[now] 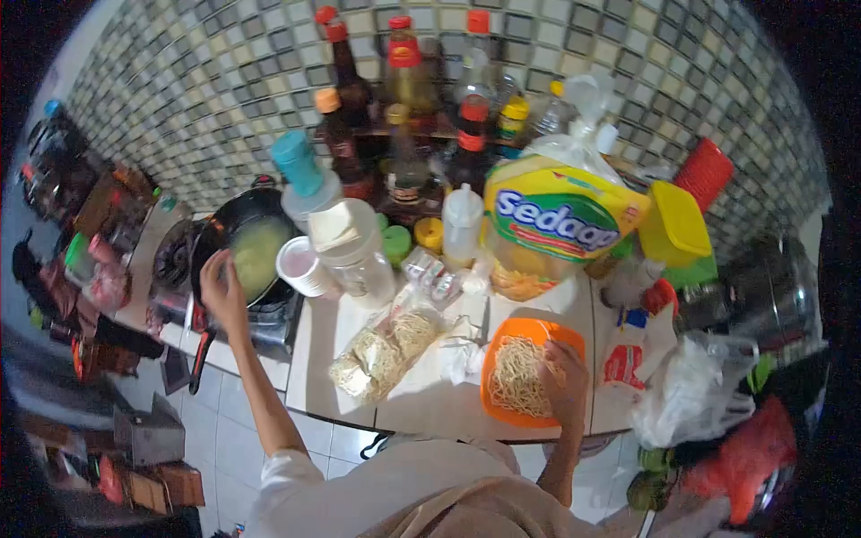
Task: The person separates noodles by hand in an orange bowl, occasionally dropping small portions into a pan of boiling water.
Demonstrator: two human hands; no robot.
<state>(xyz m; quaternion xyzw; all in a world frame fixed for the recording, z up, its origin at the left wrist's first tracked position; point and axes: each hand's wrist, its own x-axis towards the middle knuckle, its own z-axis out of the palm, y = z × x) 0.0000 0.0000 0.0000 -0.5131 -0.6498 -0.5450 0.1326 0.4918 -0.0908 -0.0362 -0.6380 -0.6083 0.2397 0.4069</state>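
Observation:
My left hand [222,291] is over the near left side of a dark frying pan [215,235], its thumb and fingers slightly apart with nothing visible between them. Pale yellowish liquid [258,255] lies in the pan, which sits on the stove [273,327]. On the right, my right hand [565,381] reaches over the right rim of an orange plastic container [491,359]. Its curled fingers are in the pale noodles [518,381] inside, and the fingertips are partly hidden. To the left of this container lies a clear bag of dry noodles [381,354].
Sauce bottles [404,170] line the tiled wall. Behind the orange container stands a yellow Sedaap bag [565,215]. Clear jars [359,260] and a white cup [300,264] are beside the stove. A white plastic bag [695,390] lies right. The pan handle [201,360] projects past the counter edge.

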